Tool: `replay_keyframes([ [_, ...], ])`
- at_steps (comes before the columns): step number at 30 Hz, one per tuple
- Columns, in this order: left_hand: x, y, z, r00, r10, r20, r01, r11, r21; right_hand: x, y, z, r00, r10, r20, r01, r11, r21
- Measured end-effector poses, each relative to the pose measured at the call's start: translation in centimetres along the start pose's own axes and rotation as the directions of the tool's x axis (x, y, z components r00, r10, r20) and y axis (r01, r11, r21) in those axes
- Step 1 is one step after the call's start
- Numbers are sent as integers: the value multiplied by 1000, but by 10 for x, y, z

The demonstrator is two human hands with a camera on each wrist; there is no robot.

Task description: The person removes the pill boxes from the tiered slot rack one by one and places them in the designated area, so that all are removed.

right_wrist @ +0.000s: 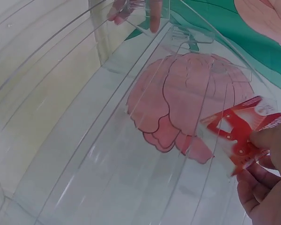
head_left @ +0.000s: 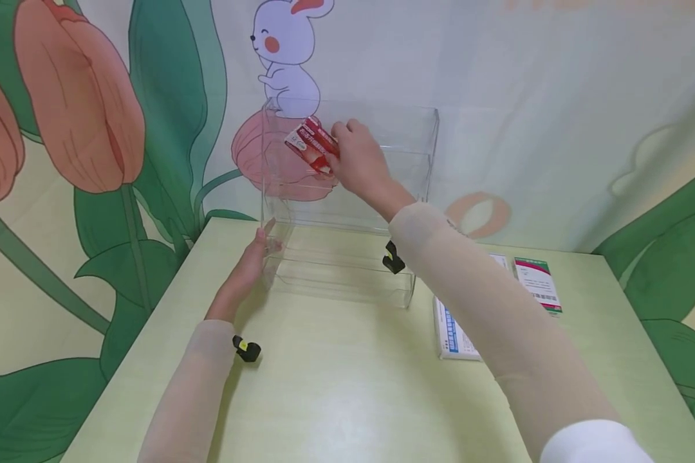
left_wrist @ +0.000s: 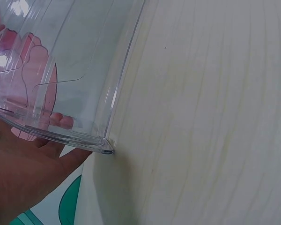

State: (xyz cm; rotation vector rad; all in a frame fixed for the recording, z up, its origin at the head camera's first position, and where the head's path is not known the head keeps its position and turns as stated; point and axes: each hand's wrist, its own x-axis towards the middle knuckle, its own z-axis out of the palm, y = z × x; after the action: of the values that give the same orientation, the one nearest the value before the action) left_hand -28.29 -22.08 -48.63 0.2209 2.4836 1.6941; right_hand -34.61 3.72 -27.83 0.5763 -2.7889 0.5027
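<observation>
A clear acrylic display rack [head_left: 347, 292] with stepped tiers stands at the back of the table. My right hand [head_left: 359, 157] pinches a small red and white medicine box [head_left: 313, 145] by one end, near the rack's upper left tiers. The right wrist view shows the tilted box [right_wrist: 239, 131] between thumb and fingers. My left hand [head_left: 248, 267] grips the lower left side of the rack. In the left wrist view, fingertips of that hand [left_wrist: 33, 168] show through the clear side panel [left_wrist: 89, 112].
Right of the rack lie a white and blue box [head_left: 454, 334], partly hidden by my right sleeve, and a white box with green and red bands [head_left: 537, 283]. A curtain printed with tulips and a rabbit [head_left: 286, 38] hangs behind the pale table [head_left: 336, 386].
</observation>
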Motion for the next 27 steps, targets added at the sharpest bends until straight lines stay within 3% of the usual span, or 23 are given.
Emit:
replay_keyframes([
  [8,-2,1,-1,1000,-5,1,5,1000,7,-16,23,-3,996,-14,-93,28,989,144],
  [14,-1,2,0,1000,1,6,-1,1000,1,-40,44,-22,973,-48,-224,104,964,245],
  [20,0,3,0,999,-30,10,30,999,22,-76,70,-53,963,1,-269,96,933,346],
  [27,-1,3,1,999,-36,15,36,999,17,-132,112,-77,969,74,-237,10,942,335],
])
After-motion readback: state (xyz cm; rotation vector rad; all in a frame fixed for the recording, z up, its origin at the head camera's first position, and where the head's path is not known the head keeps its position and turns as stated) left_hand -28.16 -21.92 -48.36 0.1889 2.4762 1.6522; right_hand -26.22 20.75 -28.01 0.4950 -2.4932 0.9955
